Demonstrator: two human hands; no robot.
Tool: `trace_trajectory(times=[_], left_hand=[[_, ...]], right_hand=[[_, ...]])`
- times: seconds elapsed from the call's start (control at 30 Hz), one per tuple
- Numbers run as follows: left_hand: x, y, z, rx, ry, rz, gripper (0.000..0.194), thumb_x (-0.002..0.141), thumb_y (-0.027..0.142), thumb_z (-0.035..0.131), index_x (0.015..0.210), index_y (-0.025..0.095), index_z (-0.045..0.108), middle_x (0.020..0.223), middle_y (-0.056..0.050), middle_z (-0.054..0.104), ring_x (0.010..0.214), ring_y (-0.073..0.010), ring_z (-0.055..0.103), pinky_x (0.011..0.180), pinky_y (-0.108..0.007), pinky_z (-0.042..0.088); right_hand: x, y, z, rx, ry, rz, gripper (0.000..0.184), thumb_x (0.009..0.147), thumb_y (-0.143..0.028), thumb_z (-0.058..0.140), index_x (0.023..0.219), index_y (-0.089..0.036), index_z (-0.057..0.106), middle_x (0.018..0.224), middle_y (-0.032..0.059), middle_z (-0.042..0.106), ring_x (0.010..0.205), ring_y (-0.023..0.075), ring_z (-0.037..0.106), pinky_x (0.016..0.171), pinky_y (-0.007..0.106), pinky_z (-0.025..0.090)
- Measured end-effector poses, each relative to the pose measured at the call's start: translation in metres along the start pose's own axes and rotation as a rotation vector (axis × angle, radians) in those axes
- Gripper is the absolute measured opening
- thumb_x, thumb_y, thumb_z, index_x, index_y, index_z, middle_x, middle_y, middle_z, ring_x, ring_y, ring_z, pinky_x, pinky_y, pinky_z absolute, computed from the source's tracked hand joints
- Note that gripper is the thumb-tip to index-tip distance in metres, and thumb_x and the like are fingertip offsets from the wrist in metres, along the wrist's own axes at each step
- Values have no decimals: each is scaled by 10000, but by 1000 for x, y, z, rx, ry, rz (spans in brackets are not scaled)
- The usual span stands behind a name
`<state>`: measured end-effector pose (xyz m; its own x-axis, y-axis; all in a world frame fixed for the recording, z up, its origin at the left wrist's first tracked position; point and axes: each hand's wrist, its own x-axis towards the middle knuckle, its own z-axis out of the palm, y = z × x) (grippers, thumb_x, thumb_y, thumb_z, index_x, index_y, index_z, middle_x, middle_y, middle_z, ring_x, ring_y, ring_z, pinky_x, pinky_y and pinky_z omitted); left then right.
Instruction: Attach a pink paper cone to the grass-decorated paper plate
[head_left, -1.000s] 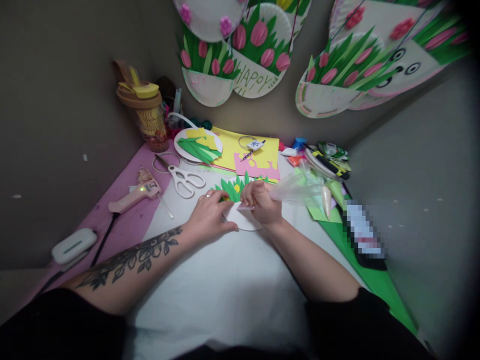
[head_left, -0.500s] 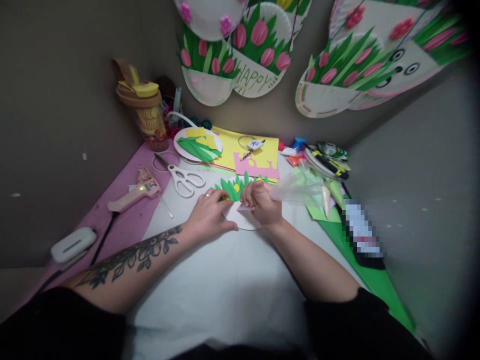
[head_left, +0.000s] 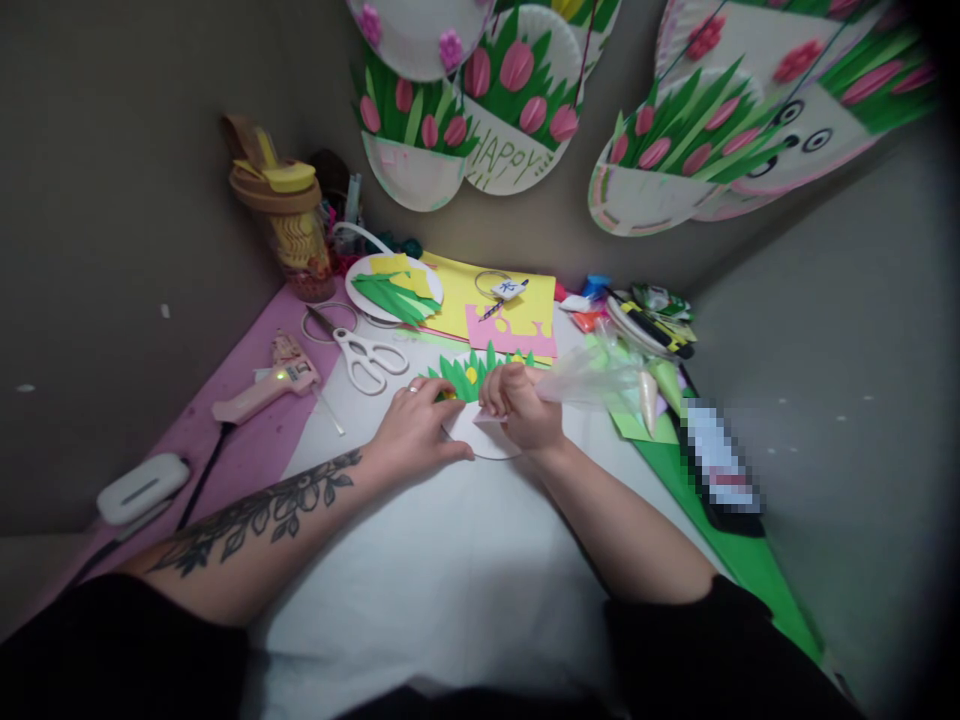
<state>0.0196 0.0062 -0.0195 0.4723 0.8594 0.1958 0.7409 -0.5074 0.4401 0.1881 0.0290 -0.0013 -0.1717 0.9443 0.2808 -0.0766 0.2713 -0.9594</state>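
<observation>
A white paper plate [head_left: 487, 445] lies on the white sheet before me, with a green paper grass strip [head_left: 491, 365] and small yellow flowers along its far part. My left hand [head_left: 424, 425] rests on the plate's left side, fingers and thumb spread apart. In my right hand [head_left: 525, 405] is a clear piping bag [head_left: 589, 375], gripped in a closed fist. Its pinkish tip points left, low over the plate's white part. Whether the tip touches the plate I cannot tell.
White scissors [head_left: 367, 360] and a pink glue gun [head_left: 262, 390] lie to the left. Behind are a plate of paper strips [head_left: 394, 290], yellow sheets [head_left: 450, 310] and a tumbler [head_left: 289, 230]. More piping bags [head_left: 649, 400] and a phone [head_left: 724, 465] lie right. Decorated plates [head_left: 525, 100] hang on the wall.
Both hands keep almost the same place on the plate and piping bag. The whole view has shifted very slightly.
</observation>
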Motion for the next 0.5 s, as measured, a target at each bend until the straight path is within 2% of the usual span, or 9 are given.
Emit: trace_trajectory(times=[0.5], left_hand=[[1,-1,-1,-5,-18,-6,553,631,565,752,1063,228,674,1216,-89,546,1112,-304,450,933,-461,403]], right_hand=[[-2,0,-1,-35,-11,10,598,857,-668,434,443,-237,421,423,-12,404,440,141,454,481,308,396]])
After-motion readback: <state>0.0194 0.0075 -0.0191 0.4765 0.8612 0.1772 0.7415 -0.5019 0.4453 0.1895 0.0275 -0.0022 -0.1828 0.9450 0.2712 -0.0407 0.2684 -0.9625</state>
